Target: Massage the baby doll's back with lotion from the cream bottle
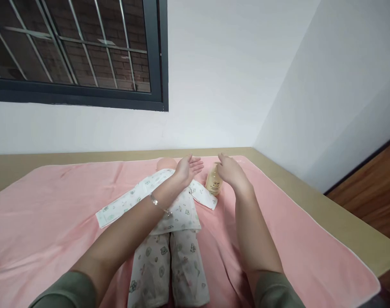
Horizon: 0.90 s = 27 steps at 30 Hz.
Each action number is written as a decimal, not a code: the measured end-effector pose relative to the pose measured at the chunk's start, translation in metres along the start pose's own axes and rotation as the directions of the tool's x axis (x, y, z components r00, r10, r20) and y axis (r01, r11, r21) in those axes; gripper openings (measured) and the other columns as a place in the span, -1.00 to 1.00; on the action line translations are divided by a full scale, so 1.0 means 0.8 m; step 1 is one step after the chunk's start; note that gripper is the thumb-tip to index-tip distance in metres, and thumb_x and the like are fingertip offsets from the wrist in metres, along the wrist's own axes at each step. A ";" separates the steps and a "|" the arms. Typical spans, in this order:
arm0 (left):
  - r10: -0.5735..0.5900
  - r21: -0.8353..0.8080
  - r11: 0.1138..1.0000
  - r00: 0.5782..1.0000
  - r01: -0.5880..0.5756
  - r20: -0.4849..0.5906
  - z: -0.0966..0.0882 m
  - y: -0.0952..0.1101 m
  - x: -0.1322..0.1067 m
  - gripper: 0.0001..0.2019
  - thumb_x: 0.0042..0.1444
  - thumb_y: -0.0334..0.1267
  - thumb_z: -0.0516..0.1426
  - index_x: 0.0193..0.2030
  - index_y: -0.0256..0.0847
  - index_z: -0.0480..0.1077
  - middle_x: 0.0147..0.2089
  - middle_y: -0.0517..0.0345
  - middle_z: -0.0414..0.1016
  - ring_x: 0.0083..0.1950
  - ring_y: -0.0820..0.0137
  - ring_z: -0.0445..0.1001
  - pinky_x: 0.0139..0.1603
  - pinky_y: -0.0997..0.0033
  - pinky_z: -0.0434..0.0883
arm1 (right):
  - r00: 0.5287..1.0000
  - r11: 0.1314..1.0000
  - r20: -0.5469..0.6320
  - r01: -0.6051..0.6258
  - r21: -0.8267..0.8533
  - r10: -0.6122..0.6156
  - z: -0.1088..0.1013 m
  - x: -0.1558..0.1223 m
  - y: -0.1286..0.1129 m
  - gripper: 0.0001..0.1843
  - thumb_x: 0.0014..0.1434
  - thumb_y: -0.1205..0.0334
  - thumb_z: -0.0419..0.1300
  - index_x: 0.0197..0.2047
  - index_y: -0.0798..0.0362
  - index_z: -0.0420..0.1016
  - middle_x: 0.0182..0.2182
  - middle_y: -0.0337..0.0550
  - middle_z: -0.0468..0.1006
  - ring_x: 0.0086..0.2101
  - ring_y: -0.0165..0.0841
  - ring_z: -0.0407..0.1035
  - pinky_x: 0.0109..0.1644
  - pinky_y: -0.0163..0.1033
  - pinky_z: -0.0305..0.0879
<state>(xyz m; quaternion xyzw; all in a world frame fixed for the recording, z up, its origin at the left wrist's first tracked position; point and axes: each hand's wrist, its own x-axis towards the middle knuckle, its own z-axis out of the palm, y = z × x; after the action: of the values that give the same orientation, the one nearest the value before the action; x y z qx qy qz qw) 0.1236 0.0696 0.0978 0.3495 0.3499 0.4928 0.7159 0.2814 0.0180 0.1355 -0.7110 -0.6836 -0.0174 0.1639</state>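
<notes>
Left hand [189, 167] was held out above the chest of the baby doll in white printed cotton pyjamas [177, 211]. Its palm faced up and slightly cupped, fingers loosely apart, holding nothing, probably placed there to catch whatever came from the spout beside it. Right hand [231, 171] sat on top of the small amber plastic pump bottle [214, 182], fingers together and curved down over the pump head. They looked pressed on rather than wrapped around the body, which reads as a pressing pose and not a lift. The bottle stood upright on the pink terry towel [54, 205], just beside the doll's outstretched sleeve and between the two hands. It was rounded, honey-coloured and see-through, with a pale label; the print was too small to read and the pump was mostly hidden under the fingers. The doll lay on its back, arms spread, head toward the wall. The towel covered the beige table [342, 216], likely as padding. A silver bracelet [157, 202] was on the left wrist. A dark-framed barred window [76, 51] was above.
</notes>
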 end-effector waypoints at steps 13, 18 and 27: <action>-0.422 -0.207 0.876 0.900 0.437 0.111 -0.003 -0.023 -0.011 -0.40 0.28 -0.14 -0.09 0.29 -0.64 0.14 0.16 -0.52 0.37 0.14 0.07 0.50 -0.09 0.25 0.55 | 0.991 0.986 0.086 -0.087 -0.141 0.100 0.008 0.009 -0.009 -0.66 0.23 0.40 -0.06 -0.14 0.23 0.54 -0.15 0.21 0.59 -0.08 -0.10 0.46 0.13 -0.05 0.15; -0.375 -0.287 0.872 0.918 0.396 0.130 -0.042 -0.007 -0.063 -0.40 0.32 -0.07 -0.15 0.28 -0.59 0.17 0.15 -0.43 0.42 0.13 0.13 0.50 0.04 0.26 0.50 | 1.000 0.996 -0.026 0.014 -0.092 -0.017 0.038 0.009 -0.049 -0.51 0.33 0.28 -0.14 0.19 0.37 0.33 0.23 0.35 0.30 0.26 -0.01 0.12 0.31 0.09 -0.08; -0.117 -0.339 0.905 0.915 0.258 0.385 -0.092 0.076 -0.131 -0.32 0.29 0.19 -0.23 0.33 -0.26 0.15 0.27 -0.12 0.36 0.34 0.18 0.29 0.30 0.09 0.26 | 0.628 0.620 -0.331 0.771 0.143 -0.704 0.093 -0.123 -0.175 -0.21 0.37 -0.07 -0.17 0.47 0.24 -0.27 0.44 0.14 -0.19 0.40 0.01 -0.37 0.40 0.27 -0.38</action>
<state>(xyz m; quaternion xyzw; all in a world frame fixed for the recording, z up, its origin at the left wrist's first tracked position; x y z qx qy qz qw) 0.0049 -0.0021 0.1277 0.2504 0.1440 0.4077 0.8662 0.1230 -0.0566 0.0700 -0.3266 -0.8861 -0.0769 0.3198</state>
